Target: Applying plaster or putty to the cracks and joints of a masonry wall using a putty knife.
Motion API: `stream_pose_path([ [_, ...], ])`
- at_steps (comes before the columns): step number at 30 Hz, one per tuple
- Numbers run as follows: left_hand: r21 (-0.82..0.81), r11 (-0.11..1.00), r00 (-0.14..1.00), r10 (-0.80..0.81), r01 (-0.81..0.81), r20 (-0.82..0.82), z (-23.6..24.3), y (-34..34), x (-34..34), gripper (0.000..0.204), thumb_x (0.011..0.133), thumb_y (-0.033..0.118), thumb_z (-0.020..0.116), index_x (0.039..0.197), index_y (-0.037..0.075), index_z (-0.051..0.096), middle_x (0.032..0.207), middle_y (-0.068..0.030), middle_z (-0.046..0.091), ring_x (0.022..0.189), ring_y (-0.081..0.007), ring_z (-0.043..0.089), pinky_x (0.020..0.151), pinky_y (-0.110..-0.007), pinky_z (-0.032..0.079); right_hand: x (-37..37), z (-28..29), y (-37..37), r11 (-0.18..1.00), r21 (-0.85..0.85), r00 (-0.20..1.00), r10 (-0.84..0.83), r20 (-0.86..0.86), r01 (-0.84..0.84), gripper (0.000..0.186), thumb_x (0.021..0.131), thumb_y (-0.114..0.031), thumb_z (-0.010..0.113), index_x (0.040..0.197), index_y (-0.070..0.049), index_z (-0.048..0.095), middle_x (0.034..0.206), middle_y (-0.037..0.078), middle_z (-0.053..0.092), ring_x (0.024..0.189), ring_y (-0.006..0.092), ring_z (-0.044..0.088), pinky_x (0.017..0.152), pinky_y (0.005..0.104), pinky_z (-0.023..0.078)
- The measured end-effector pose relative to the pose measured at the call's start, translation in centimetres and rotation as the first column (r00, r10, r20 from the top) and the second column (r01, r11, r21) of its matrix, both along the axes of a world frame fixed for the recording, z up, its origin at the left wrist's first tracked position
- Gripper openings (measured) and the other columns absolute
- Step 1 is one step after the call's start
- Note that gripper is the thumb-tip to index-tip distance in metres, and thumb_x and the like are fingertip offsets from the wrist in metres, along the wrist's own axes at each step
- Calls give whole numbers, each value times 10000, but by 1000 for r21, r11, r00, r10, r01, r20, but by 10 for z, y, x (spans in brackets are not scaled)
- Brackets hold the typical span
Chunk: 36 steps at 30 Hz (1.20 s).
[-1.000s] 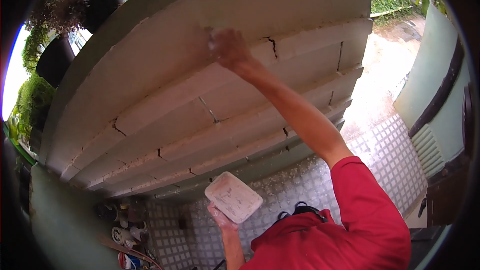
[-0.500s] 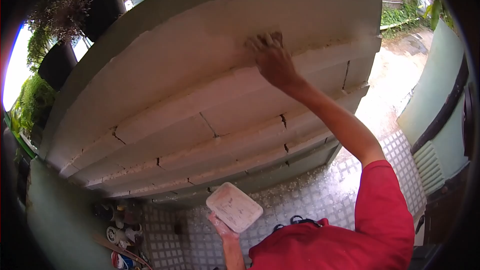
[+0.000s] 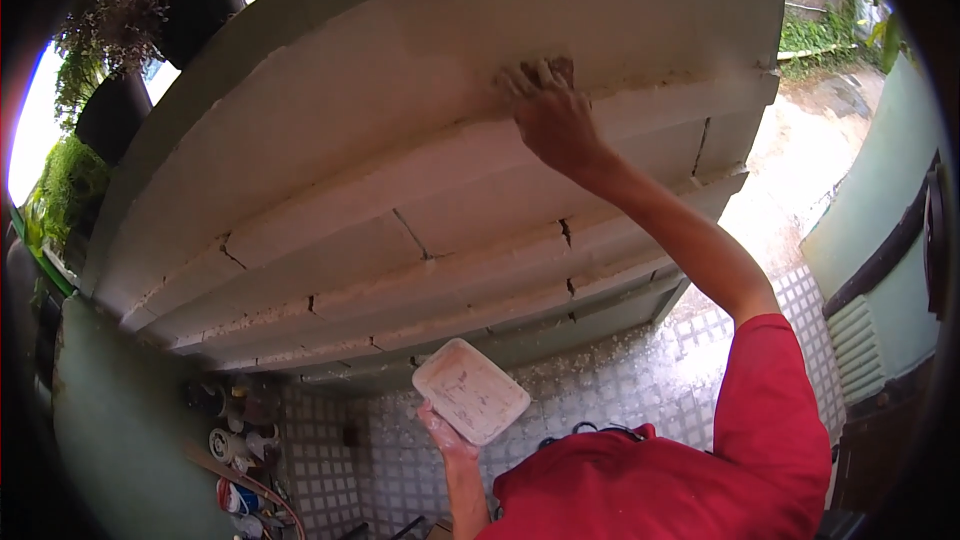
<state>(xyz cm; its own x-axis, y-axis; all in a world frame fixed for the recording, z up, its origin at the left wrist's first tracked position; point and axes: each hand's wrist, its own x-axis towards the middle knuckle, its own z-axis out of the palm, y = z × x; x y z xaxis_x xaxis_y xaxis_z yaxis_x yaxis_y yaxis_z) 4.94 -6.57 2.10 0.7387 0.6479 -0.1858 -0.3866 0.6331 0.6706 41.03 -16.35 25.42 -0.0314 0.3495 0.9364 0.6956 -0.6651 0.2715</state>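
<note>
My right hand (image 3: 549, 112) is stretched up against the white stepped cornice (image 3: 330, 140) of a wall, its fingers pressed flat on the plaster near the upper ledge; whether it holds a small tool is hidden. The arm has a red sleeve (image 3: 770, 410). Lower down, my left hand (image 3: 447, 436) grips a flat white rectangular tray (image 3: 470, 391) smeared with white paste, held level under the ledge. The cornice shows several dark cracks (image 3: 568, 232) across its bands.
Below lies a chequered tiled floor (image 3: 640, 390). Paint cans and clutter (image 3: 235, 440) stand at the lower left by a green wall (image 3: 110, 410). A green wall with a vent (image 3: 860, 340) is at the right. Dark planters with plants (image 3: 150, 30) sit at the upper left.
My right hand has slid to the right along the upper ledge. The tray in my left hand has stayed at about the same spot.
</note>
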Motion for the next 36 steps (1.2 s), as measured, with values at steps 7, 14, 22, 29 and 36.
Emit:
stream_pose_path([
  [7, 12, 999, 999, 33, -32, -5, 0, -7, -3, 612, 850, 440, 431, 1336, 70, 416, 1279, -107, 526, 1153, -300, 530, 970, -435, 448, -38, 48, -36, 995, -12, 941, 94, -326, -103, 317, 758, -59, 568, 1068, -82, 631, 1013, 143, 633, 977, 301, 596, 719, 426, 534],
  [14, -95, 994, 995, 47, -56, -92, -8, -9, 3, 616, 841, 463, 409, 1323, 80, 435, 1284, -100, 525, 1164, -305, 512, 984, -432, 416, -28, 29, 40, 991, -136, 980, -31, -196, 4, 103, 736, -69, 584, 824, -57, 638, 875, 153, 634, 870, 275, 637, 567, 402, 523],
  [22, -88, 994, 995, 57, -63, -77, -15, 17, -20, 607, 858, 459, 422, 1327, 74, 433, 1288, -103, 519, 1152, -298, 526, 982, -426, 433, -78, 37, 21, 935, -299, 759, -54, -649, -190, 111, 722, -62, 585, 813, -52, 647, 912, 133, 613, 895, 324, 601, 666, 455, 515],
  [29, -58, 998, 1000, 16, -15, 26, 3, 47, -24, 584, 872, 452, 408, 1319, 78, 435, 1287, -99, 516, 1167, -292, 514, 988, -424, 428, -31, -15, 50, 995, -79, 947, 26, -321, -54, 166, 750, -96, 566, 894, -59, 640, 968, 159, 627, 919, 349, 593, 779, 475, 477],
  [36, -71, 997, 999, 32, -32, -1, -1, 76, -37, 593, 875, 457, 402, 1325, 70, 422, 1277, -98, 521, 1155, -287, 521, 976, -422, 439, -48, 13, 20, 987, 7, 878, 147, -456, -162, 116, 746, -120, 576, 779, -27, 637, 750, 180, 622, 727, 329, 615, 710, 473, 489],
])
